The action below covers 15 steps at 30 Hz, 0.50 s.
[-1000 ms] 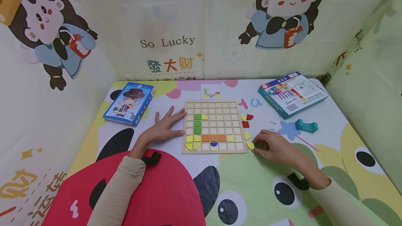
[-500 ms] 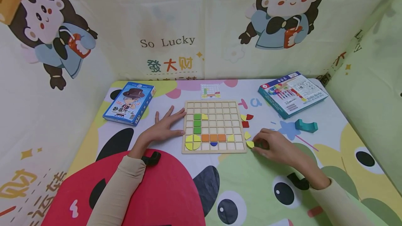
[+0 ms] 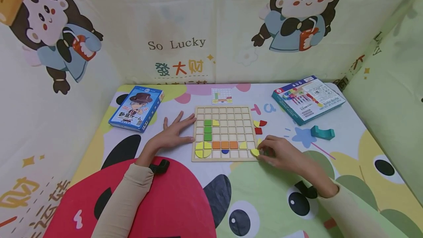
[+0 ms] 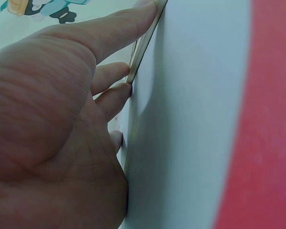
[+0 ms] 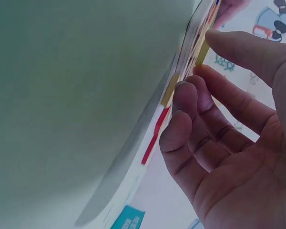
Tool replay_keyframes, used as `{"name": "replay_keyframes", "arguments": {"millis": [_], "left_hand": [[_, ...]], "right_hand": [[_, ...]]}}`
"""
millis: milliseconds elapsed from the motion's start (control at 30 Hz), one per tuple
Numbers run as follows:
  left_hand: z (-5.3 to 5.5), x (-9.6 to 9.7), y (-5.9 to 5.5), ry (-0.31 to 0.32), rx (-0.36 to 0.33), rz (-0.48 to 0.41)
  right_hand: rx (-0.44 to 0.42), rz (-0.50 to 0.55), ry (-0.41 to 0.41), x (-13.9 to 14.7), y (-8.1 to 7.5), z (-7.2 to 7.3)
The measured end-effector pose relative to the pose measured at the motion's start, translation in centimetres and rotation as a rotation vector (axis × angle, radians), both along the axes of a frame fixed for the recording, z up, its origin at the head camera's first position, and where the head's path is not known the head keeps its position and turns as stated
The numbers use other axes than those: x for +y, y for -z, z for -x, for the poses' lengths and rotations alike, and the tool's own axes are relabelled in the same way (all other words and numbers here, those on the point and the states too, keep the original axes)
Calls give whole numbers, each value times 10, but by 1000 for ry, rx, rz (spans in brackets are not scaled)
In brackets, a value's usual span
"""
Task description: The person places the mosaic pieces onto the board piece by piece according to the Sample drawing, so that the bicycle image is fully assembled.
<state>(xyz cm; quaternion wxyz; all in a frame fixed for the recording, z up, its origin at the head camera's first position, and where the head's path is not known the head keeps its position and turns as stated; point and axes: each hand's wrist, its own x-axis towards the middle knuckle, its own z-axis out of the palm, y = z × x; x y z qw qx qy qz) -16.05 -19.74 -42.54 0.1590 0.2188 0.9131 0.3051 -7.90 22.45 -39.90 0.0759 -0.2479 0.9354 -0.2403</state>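
My right hand (image 3: 281, 153) pinches a yellow rounded puzzle piece (image 3: 254, 152) between thumb and index finger. The piece is over the lower right corner of a wooden grid board (image 3: 229, 123). In the right wrist view the same yellow piece (image 5: 202, 55) stands on edge at the fingertips, the other fingers curled. My left hand (image 3: 170, 136) is spread, its fingertips and thumb touching the board's left edge. Green squares (image 3: 207, 130), orange squares (image 3: 224, 145), a yellow circle of quarter pieces (image 3: 203, 150) and a blue half-round piece (image 3: 225, 151) lie in the grid.
Right of the board lie a red square (image 3: 258, 131), a red rounded piece (image 3: 263, 123) and yellow pieces, one partly hidden. A pattern card (image 3: 222, 96) sits behind the board. A blue box (image 3: 135, 108), a teal box (image 3: 308, 98) and a teal curved block (image 3: 322, 133) stand around.
My right hand has moved left with the yellow piece, from beside the board to over its lower right corner. The left hand has stayed still.
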Motion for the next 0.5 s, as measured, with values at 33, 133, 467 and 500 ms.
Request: {"name": "replay_keyframes", "arguments": {"millis": [33,133,467,500], "left_hand": [[0,0,0,-1,0,0],[-1,0,0,-3,-2,-1],[0,0,0,-4,-5,-2],[0,0,0,-4,-5,-2]], "right_hand": [[-1,0,-5,-2,0,0],[-7,-8,-13,-10,2,1],[33,-76,-4,-27,1,1],[35,-78,-8,-28,1,1]]}}
